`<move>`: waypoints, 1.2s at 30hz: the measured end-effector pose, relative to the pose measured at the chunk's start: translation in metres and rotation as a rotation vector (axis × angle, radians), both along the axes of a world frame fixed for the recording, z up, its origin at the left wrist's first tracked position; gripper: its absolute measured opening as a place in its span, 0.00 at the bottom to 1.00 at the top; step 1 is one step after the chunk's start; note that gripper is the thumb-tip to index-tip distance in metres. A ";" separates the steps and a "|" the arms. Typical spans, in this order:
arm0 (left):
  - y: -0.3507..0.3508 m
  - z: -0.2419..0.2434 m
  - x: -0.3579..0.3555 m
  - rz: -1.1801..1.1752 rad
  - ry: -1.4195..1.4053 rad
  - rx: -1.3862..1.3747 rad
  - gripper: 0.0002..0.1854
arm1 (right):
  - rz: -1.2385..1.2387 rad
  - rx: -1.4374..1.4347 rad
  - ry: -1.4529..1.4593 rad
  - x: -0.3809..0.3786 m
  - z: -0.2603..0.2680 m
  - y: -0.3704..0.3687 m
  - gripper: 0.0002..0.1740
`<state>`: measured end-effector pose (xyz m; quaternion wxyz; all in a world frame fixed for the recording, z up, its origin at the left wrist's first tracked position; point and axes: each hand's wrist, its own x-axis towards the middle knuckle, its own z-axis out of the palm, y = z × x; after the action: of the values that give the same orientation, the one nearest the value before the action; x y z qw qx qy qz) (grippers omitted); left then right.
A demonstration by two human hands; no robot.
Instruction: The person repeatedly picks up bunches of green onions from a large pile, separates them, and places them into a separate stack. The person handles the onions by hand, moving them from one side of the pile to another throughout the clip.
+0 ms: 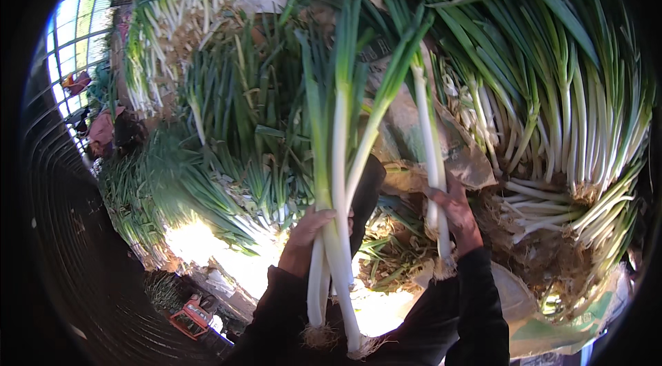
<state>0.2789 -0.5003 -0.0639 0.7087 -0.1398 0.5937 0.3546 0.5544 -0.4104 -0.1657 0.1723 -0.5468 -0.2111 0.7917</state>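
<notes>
My left hand [309, 231] is closed around the white shafts of several large green onions [339, 159], whose roots hang down over my lap and whose green leaves point away from me. To the right, my right hand [455, 211] grips the white stalks of more green onions [430, 133], held roughly upright, roots by my dark sleeve. Between the hands, the two bunches are apart. Part of the left hand's fingers is hidden behind the stalks. A printed sack [403, 123] lies beyond and between them.
A big heap of green onions [569, 107] fills the right side, with more stalks lying crosswise [548, 211] below it. Leafy piles [248, 86] cover the left. Trimmings [398, 247] litter the ground near my knees. A red machine [194, 317] stands at lower left.
</notes>
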 end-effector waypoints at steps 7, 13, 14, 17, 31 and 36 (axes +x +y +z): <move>-0.026 0.028 0.112 -0.052 0.109 0.227 0.32 | 0.165 -0.002 -0.100 0.005 0.182 -0.055 0.42; -0.019 0.080 0.101 0.015 0.107 0.244 0.34 | 0.333 0.157 -0.173 -0.009 0.234 -0.042 0.45; -0.008 0.092 0.088 0.013 0.140 0.265 0.35 | 0.340 0.194 -0.167 -0.020 0.240 -0.037 0.46; 0.021 0.130 0.040 0.002 0.258 0.315 0.34 | 0.383 0.195 -0.151 -0.067 0.265 -0.016 0.50; 0.168 0.305 -0.537 -0.230 1.459 0.476 0.12 | 0.494 1.098 0.210 -0.464 0.256 0.096 0.35; 0.124 0.138 -0.387 -0.495 1.173 0.393 0.22 | 0.977 0.515 -0.335 -0.284 0.140 0.024 0.29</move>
<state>-0.1078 -0.3764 0.0741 0.3412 0.3483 0.8198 0.3004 0.2705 -0.3864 -0.0255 -0.1216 -0.4441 -0.6496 0.6050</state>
